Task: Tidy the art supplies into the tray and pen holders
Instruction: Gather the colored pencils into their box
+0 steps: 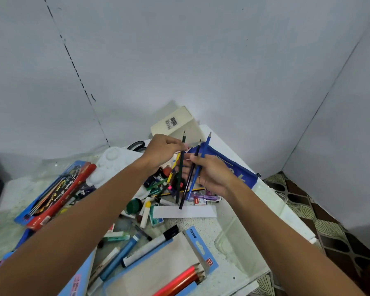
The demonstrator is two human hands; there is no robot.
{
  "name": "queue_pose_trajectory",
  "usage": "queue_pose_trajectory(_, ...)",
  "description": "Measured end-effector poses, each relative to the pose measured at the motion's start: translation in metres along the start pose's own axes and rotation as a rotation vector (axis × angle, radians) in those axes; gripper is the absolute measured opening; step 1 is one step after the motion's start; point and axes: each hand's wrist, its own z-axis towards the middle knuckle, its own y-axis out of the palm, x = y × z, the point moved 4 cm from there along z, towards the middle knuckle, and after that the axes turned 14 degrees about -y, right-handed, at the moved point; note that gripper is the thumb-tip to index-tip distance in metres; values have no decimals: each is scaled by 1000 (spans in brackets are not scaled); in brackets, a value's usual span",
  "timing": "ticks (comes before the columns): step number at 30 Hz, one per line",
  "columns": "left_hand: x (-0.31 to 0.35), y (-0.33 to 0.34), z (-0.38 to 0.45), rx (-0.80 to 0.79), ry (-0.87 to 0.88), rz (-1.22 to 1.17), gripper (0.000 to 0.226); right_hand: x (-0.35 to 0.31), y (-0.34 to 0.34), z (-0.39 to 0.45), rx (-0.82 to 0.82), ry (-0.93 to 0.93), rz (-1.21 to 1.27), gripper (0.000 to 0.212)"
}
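Three pencils [190, 167] stand nearly upright at frame centre, tips up: the left hand [162, 150] pinches the dark green pencil [181, 165], the right hand [212, 174] grips two darker ones. The cream pen holder [175, 122] lies tipped just beyond, nearer the left hand, above the cluttered counter [201, 227].

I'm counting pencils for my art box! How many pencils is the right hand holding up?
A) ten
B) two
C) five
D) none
B: the right hand grips two pencils, a dark pencil and a blue pencil, points up, while the left hand pinches a separate green pencil.
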Motion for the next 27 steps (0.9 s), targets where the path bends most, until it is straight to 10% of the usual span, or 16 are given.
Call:
queue_pose_trajectory(8,-8,6,-1,-13,17,6,20,1,9,0,-31,1,-8,20)
queue_pose_trajectory(19,-41,37,18,162,168,962,22,-15,-54,-12,207,-70,10,19)
queue_pose_trajectory(27,-40,27,15,289,168,874,15,-8,-60,-17,231,-38,13,21)
